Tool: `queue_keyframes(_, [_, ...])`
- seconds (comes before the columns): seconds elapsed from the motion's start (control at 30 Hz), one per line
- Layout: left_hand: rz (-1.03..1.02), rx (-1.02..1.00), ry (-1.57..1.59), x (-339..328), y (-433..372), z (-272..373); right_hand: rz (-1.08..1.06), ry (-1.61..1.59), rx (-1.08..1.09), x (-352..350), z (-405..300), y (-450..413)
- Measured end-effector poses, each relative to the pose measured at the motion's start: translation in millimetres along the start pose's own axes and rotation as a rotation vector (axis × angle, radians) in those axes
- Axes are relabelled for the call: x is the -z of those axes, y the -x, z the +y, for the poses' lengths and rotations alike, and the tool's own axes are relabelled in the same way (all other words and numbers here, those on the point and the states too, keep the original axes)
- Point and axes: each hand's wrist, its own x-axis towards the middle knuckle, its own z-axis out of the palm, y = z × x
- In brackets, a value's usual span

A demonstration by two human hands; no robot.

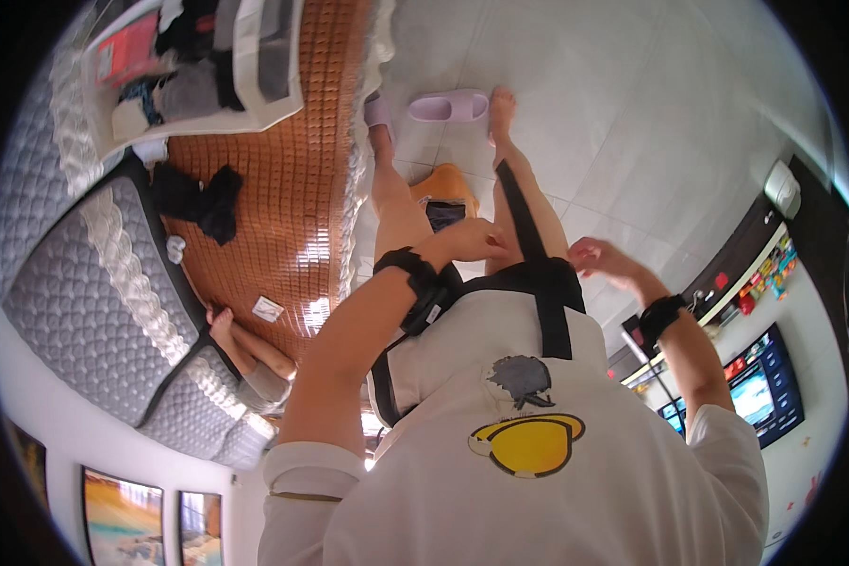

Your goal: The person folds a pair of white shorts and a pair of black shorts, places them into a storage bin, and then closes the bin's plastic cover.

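My left hand (pixel 475 239), fingers curled, is over my lap beside the long black strap (pixel 522 212); I cannot tell whether it holds anything. The strap reaches from the black garment (pixel 562 279) at my waist along my right leg. My right hand (pixel 600 257) is at the garment's right edge, fingers bent and blurred, its grip unclear. Each forearm wears a black band, the left one (pixel 421 290) with a box-like device, the right one (pixel 659 318) near the wrist. Below my hands is my white printed shirt (pixel 467 368).
An orange object (pixel 444 185) lies on the tiled floor between my legs. One lilac slipper (pixel 448 105) lies by my bare right foot. At left, a sofa with a brown mat (pixel 276 205) bears a clothes bin (pixel 279 117), black cloth (pixel 216 205) and another person's legs (pixel 255 347).
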Motion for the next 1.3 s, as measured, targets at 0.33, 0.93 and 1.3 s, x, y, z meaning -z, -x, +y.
queue_keyframes(0.33, [-0.121,-0.149,-0.3,-23.9,-25.2,44.5,-0.049,-0.138,0.196,14.6,43.6,10.1])
queue_keyframes(0.93, [-0.116,0.406,0.683,-26.2,-66.9,-3.6,-0.164,-0.301,-0.05,41.3,49.2,-61.9])
queue_keyframes(1.3, [-0.416,0.239,-0.725,-57.8,-42.3,-46.1,-0.103,0.31,0.086,-25.9,268.4,-87.3])
